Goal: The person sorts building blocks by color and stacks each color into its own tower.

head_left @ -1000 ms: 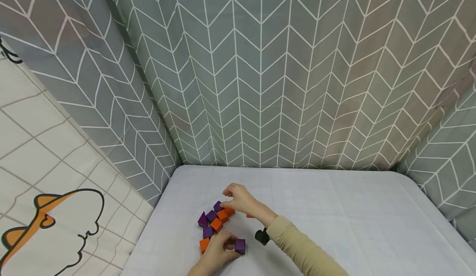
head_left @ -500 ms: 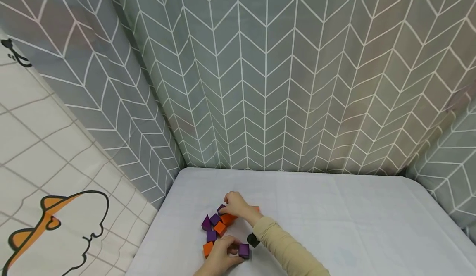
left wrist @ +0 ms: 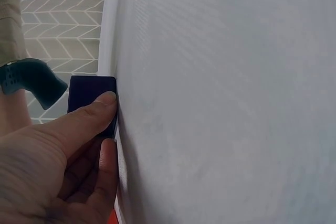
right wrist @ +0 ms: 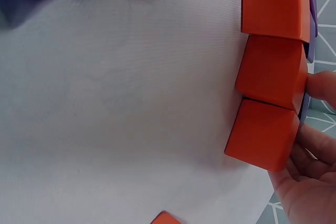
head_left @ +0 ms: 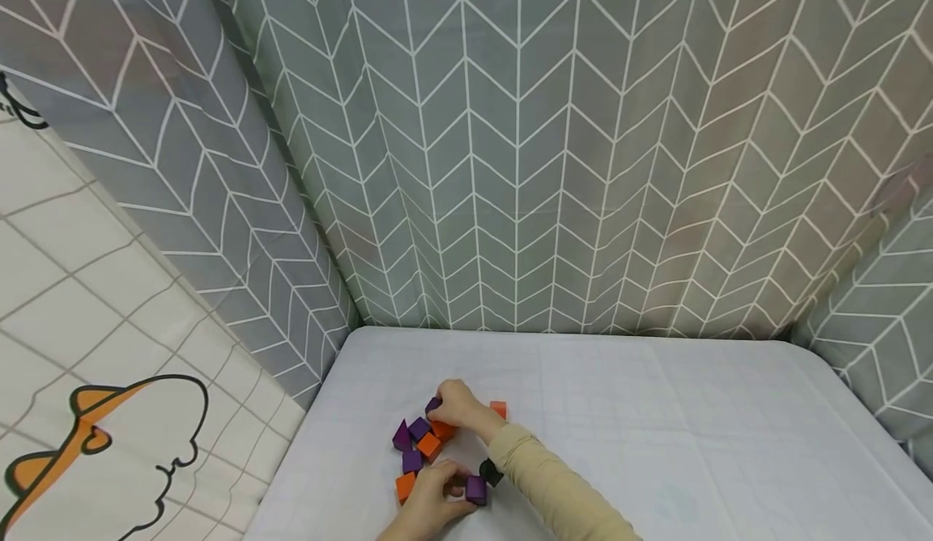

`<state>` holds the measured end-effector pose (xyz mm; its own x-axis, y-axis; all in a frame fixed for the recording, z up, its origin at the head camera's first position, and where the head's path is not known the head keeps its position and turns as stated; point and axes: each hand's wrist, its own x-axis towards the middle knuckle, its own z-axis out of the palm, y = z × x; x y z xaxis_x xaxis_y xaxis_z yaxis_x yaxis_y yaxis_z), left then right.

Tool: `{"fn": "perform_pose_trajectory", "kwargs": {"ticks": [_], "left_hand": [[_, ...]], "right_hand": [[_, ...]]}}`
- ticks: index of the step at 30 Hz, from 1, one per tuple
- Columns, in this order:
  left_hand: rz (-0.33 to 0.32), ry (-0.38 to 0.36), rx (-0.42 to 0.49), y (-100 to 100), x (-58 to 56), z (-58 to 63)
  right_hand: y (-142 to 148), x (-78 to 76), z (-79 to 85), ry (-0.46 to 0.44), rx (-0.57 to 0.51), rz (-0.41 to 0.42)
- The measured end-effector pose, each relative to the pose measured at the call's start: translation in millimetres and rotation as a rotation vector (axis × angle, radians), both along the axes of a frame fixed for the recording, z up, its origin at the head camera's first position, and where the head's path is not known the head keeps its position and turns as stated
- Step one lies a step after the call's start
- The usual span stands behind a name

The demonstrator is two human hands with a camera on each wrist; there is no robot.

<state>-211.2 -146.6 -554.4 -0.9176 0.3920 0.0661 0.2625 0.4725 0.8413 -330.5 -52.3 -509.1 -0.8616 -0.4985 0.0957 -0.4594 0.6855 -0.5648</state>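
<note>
In the head view my left hand (head_left: 428, 502) pinches a purple cube (head_left: 476, 490) near the table's front; the left wrist view shows the thumb on that dark cube (left wrist: 86, 90). Farther back, my right hand (head_left: 462, 406) holds a small purple block (head_left: 433, 405) at the far end of a curved double row. Orange cubes (head_left: 430, 446) form part of that row, beside purple ones (head_left: 412, 461) and a purple pointed block (head_left: 402, 436). In the right wrist view, the right hand's fingers (right wrist: 315, 150) lie behind the orange cubes (right wrist: 262, 132), largely hiding the held block.
A separate orange block (head_left: 499, 409) lies right of the right wrist. A black device (head_left: 491, 472) sits by the right forearm, close to the left hand's cube. The white-covered table (head_left: 656, 428) extends right; patterned curtains (head_left: 510, 201) stand behind it.
My right hand has come down slightly left onto the purple block at the row's far end and now holds it. The left hand keeps its cube in nearly the same place.
</note>
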Motion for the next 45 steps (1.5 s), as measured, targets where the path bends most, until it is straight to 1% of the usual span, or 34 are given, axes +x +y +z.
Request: {"fn": "perform_pose_trajectory", "kwargs": {"ticks": [5,8,11,15,18,23,26,30,35,38,41,45], "left_hand": [[0.001,-0.025,-0.009,1.0,1.4,0.3],[0.006,-0.041,-0.007,1.3,1.7,0.9],[0.012,-0.044,-0.004,1.0,1.6,1.1],[0.020,-0.038,-0.007,0.3,0.9,0.4],[0.023,-0.045,-0.016,0.7,0.9,-0.1],[0.027,-0.073,-0.017,1.3,2.0,1.3],[0.027,-0.074,-0.016,1.3,2.0,1.6],[0.024,-0.068,-0.020,1.2,0.9,1.0],[0.031,-0.072,-0.033,0.5,0.0,0.3],[0.032,-0.060,-0.044,0.7,-0.7,1.1],[0.024,-0.042,-0.054,1.4,-1.2,1.6],[0.017,-0.006,-0.064,2.8,-1.5,2.1]], "right_hand": [[2.1,-0.7,-0.7,0.028,-0.012,0.018],[3.5,-3.2,2.3,0.054,-0.006,0.034],[5.2,-6.2,9.1,0.096,0.008,0.054],[11.5,-8.4,22.7,0.145,0.011,0.092],[20.5,-9.1,32.3,0.169,0.013,0.115],[41.5,-8.0,45.8,0.199,0.013,0.124],[56.7,-4.1,53.1,0.202,0.000,0.126],[77.7,3.6,58.4,0.215,-0.005,0.132],[101.8,16.6,52.1,0.209,0.011,0.124],[114.7,25.5,42.7,0.199,0.039,0.122],[125.4,36.1,33.1,0.208,0.056,0.138],[135.8,52.3,20.9,0.201,0.041,0.162]]}}
